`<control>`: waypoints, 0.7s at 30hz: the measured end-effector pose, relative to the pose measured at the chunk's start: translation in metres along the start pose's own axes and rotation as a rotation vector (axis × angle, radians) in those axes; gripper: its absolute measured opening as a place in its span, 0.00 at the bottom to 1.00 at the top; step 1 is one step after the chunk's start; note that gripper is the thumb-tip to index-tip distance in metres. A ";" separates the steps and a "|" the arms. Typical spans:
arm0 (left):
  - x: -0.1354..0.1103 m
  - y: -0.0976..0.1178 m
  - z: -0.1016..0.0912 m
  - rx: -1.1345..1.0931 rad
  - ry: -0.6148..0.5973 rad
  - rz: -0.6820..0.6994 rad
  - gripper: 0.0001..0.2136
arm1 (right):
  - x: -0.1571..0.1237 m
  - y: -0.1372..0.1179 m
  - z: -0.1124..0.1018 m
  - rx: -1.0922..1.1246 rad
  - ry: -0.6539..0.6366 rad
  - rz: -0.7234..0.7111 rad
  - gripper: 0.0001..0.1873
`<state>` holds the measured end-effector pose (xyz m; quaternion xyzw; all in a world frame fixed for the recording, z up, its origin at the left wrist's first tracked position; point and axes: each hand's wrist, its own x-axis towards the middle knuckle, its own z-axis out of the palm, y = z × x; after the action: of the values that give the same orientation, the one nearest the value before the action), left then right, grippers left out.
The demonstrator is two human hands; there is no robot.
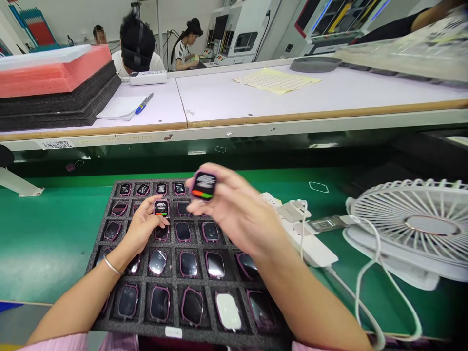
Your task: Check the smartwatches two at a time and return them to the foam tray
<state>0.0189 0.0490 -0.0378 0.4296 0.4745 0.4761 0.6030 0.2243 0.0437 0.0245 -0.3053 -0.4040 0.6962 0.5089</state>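
Your right hand has its fingers clamped on a smartwatch, and your left hand has its fingers clamped on a second smartwatch. Both are above a black foam tray of watches on the green tabletop.

A long white bench with a wood-coloured edge strip crosses the room beyond a green-topped bench. On the white top sit a stack of black foam sheets under a slab of salmon-pink foam, and a pale yellow printed sheet. Farther back, three seated people work near white cabinet machines against a pale wall. A white desk fan stands on the green surface.
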 end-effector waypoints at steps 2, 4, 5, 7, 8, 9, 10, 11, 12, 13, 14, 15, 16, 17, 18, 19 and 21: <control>-0.001 0.003 -0.001 0.010 0.019 0.061 0.26 | 0.013 0.013 0.001 0.031 -0.052 0.069 0.20; -0.002 0.006 -0.001 0.013 0.039 0.098 0.27 | 0.022 0.027 0.000 0.021 -0.091 0.137 0.24; -0.002 0.007 -0.002 0.010 0.045 0.110 0.27 | 0.025 0.032 -0.001 -0.001 -0.097 0.144 0.25; -0.004 0.009 -0.002 0.007 0.047 0.124 0.28 | 0.027 0.039 -0.003 -0.040 -0.107 0.130 0.26; -0.005 0.010 -0.001 0.009 0.046 0.129 0.28 | 0.026 0.040 -0.004 -0.054 -0.110 0.120 0.26; -0.005 0.011 -0.001 0.012 0.044 0.131 0.27 | 0.025 0.041 -0.004 -0.065 -0.110 0.112 0.25; -0.006 0.011 0.000 0.016 0.041 0.132 0.27 | 0.024 0.040 -0.004 -0.072 -0.109 0.108 0.25; -0.007 0.012 0.000 0.017 0.037 0.134 0.27 | 0.023 0.039 -0.003 -0.074 -0.106 0.105 0.25; -0.009 0.012 0.001 0.014 0.028 0.136 0.27 | 0.023 0.039 -0.003 -0.073 -0.105 0.104 0.25; -0.010 0.012 0.002 0.006 0.015 0.138 0.27 | 0.023 0.038 -0.002 -0.071 -0.104 0.102 0.25; -0.011 0.012 0.002 -0.005 -0.001 0.140 0.27 | 0.023 0.038 -0.002 -0.067 -0.100 0.101 0.25; -0.013 0.013 0.003 -0.016 -0.018 0.140 0.27 | 0.023 0.037 -0.002 -0.063 -0.096 0.101 0.25; -0.014 0.013 0.003 -0.024 -0.033 0.138 0.27 | 0.024 0.038 -0.002 -0.057 -0.090 0.103 0.25; -0.015 0.014 0.004 -0.028 -0.042 0.133 0.27 | 0.025 0.038 -0.003 -0.051 -0.083 0.105 0.25; -0.016 0.014 0.004 -0.027 -0.046 0.125 0.26 | 0.026 0.039 -0.003 -0.045 -0.075 0.108 0.25; -0.017 0.015 0.004 -0.024 -0.045 0.115 0.25 | 0.026 0.040 -0.004 -0.037 -0.067 0.112 0.24; -0.017 0.016 0.004 -0.022 -0.037 0.092 0.24 | 0.027 0.042 -0.005 -0.022 -0.057 0.121 0.23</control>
<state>0.0189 0.0345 -0.0184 0.4529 0.4380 0.5005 0.5938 0.2007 0.0645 -0.0148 -0.3148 -0.4066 0.7297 0.4506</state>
